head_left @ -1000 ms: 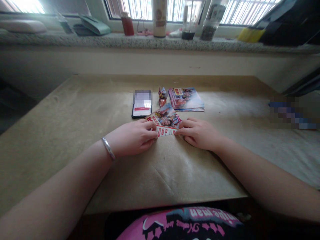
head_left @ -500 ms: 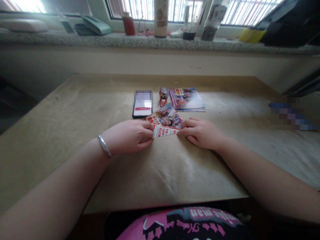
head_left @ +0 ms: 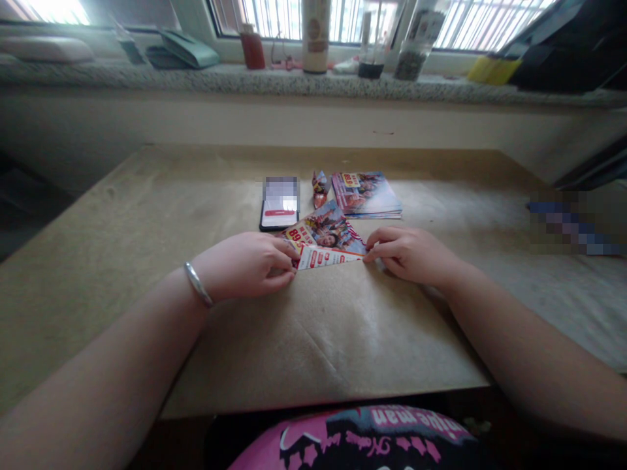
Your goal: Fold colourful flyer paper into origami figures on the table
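A printed leaflet (head_left: 326,225) lies on the table with its near edge folded over, so a white strip with red print shows along the fold. My left hand (head_left: 252,262), a silver bangle at its wrist, has its fingers closed on the leaflet's left near corner. At the right end of the fold, the fingertips of my right hand (head_left: 409,254) press together on the leaflet's corner. My thumbs are partly hidden by the fingers.
Beyond the leaflet lie a phone (head_left: 279,203) with a lit screen, a small folded paper piece (head_left: 320,189) and a stack of leaflets (head_left: 367,194). Bottles and other items stand on the stone windowsill (head_left: 284,79). A blurred blue item (head_left: 573,225) is at the far right.
My right hand has slid rightward along the fold to the leaflet's corner, uncovering more of the white strip. My left hand has shifted slightly left.
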